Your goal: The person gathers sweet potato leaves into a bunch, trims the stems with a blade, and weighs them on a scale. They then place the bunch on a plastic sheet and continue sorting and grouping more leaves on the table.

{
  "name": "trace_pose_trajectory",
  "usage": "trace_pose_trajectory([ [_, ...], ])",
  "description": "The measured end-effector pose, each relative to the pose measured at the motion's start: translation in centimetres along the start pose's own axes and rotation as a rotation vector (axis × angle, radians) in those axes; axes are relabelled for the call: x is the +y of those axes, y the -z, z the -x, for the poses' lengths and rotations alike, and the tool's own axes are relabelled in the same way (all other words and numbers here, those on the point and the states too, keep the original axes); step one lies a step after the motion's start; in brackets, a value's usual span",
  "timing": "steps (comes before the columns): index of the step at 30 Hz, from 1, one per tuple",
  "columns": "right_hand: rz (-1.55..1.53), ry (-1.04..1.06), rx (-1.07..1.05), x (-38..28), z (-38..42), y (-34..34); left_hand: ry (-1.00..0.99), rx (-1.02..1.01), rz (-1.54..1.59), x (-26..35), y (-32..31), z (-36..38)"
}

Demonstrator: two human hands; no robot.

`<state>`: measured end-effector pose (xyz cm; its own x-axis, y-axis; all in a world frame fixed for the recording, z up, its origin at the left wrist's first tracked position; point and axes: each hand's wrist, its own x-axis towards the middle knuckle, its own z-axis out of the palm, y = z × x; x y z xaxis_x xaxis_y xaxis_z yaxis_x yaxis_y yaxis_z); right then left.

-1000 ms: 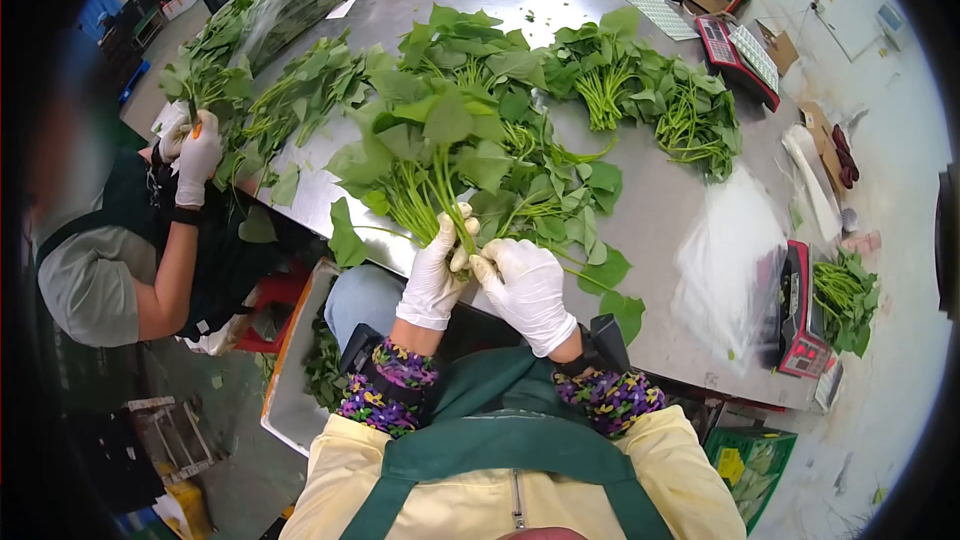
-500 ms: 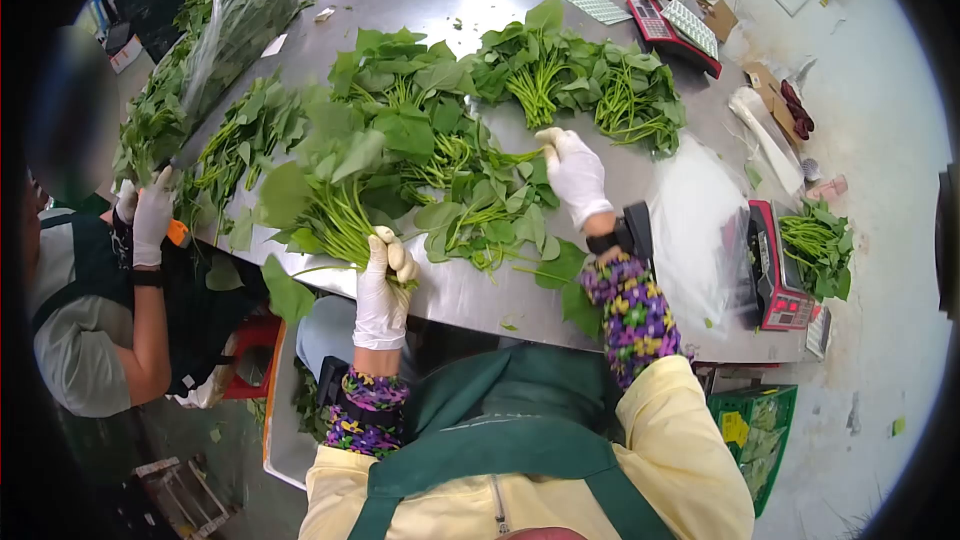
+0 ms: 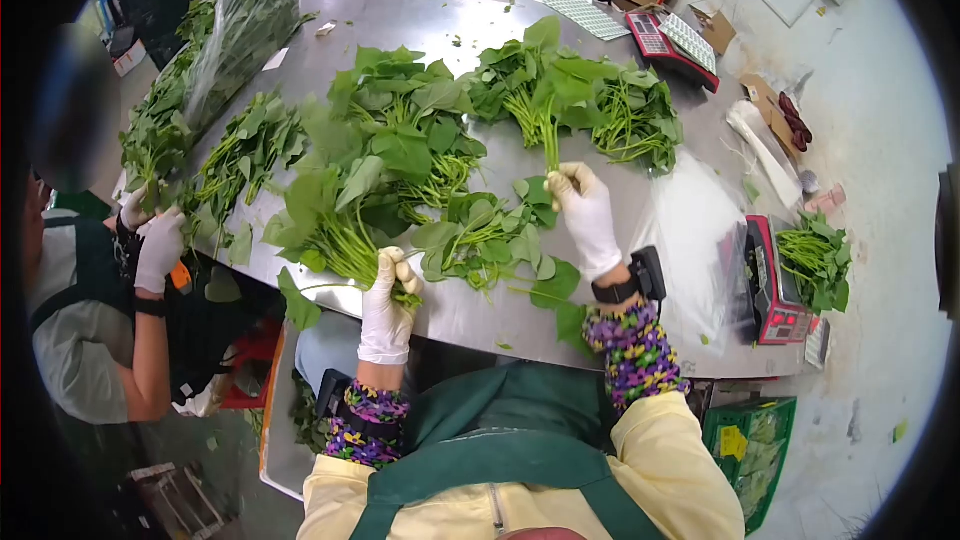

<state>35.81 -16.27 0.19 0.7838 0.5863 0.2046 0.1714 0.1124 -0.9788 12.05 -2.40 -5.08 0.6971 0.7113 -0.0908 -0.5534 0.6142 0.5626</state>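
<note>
In the head view, my gloved left hand (image 3: pixel 384 315) is closed around the stems of a bunch of leafy greens (image 3: pixel 335 240), whose leaves fan up and to the left. My gloved right hand (image 3: pixel 588 220) pinches the stem ends of a small sprig of greens (image 3: pixel 551 135), held upright with its leaves pointing away from me. Between the hands lies a loose pile of greens (image 3: pixel 485 235) on the metal table. Beyond it are larger heaps of greens (image 3: pixel 405 100), and another bunch (image 3: pixel 635 120) rests to the right.
A plastic bag of greens (image 3: pixel 245 35) lies at the far left, near a co-worker's gloved hands (image 3: pixel 158 250). Clear plastic bags (image 3: pixel 690 250) lie right of my right hand. Beside them, a red scale (image 3: pixel 780 290) bears greens; another red scale (image 3: pixel 672 45) stands farther back.
My right hand has drawn slightly toward me, and greens now stand upright from its fingers, where a stem pointed left before. My left hand keeps its bunch, almost in place.
</note>
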Motion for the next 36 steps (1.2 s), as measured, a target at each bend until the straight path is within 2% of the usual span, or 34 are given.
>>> trace_pose_trajectory([
  [2, -0.114, -0.045, -0.060, -1.3, 2.6, -2.7, -0.005, 0.050, -0.034, -0.3, 0.2, 0.0],
  [4, -0.240, -0.036, -0.091, -1.7, 4.7, -5.7, -0.002, -0.016, -0.052, -0.2, -0.1, 0.1],
  [7, -0.294, -0.080, -0.228, -2.0, 7.4, -9.9, 0.038, 0.030, -0.054, -0.4, -0.4, 0.5],
  [8, -0.316, -0.113, -0.271, -2.1, 8.3, -11.2, 0.010, -0.046, -0.039, -0.7, 0.0, 0.3],
  [10, 0.060, 0.038, -0.280, 0.3, 9.0, -13.0, -0.049, -0.154, -0.012, -0.7, -0.6, 0.4],
  [14, 0.271, 0.057, -0.368, 1.2, 8.8, -13.0, -0.014, -0.221, -0.049, -0.3, 0.3, 0.4],
  [16, 0.353, 0.073, -0.421, 0.5, 8.0, -12.2, -0.016, -0.198, -0.007, 0.0, 0.0, 0.3],
  [18, 0.417, 0.020, -0.444, -1.5, 6.5, -11.2, -0.088, -0.015, -0.016, 0.7, 0.1, 0.2],
  [19, 0.430, 0.174, -0.326, -1.6, 5.6, -11.1, -0.176, 0.099, -0.042, 1.2, -0.3, 0.4],
  [20, 0.466, 0.231, -0.243, -1.3, 4.6, -10.9, -0.232, 0.168, -0.116, 1.7, -0.1, 0.2],
  [22, 0.425, 0.409, -0.149, -1.0, 2.0, -10.8, -0.297, 0.120, -0.087, 2.3, 0.2, -0.1],
  [24, 0.443, 0.410, -0.134, -0.7, -0.1, -11.3, -0.301, 0.169, -0.085, 2.2, 0.0, -0.2],
  [26, 0.452, 0.412, -0.114, 0.5, -1.6, -11.7, -0.195, 0.049, -0.014, 2.1, 0.4, -0.2],
  [28, 0.757, 0.370, -0.172, 2.4, -2.6, -12.1, -0.195, 0.051, -0.017, 2.1, 0.4, -0.3],
  [30, 0.816, 0.360, -0.152, 2.7, -2.9, -12.5, -0.177, 0.066, -0.026, 2.2, 0.7, -0.3],
  [33, 0.983, 0.159, -0.188, 2.0, -3.0, -12.9, -0.172, 0.044, -0.008, 2.4, 0.8, -0.5],
  [36, 1.126, 0.229, -0.169, 2.4, -3.0, -13.0, -0.143, -0.008, 0.011, 2.3, 1.0, -0.5],
])
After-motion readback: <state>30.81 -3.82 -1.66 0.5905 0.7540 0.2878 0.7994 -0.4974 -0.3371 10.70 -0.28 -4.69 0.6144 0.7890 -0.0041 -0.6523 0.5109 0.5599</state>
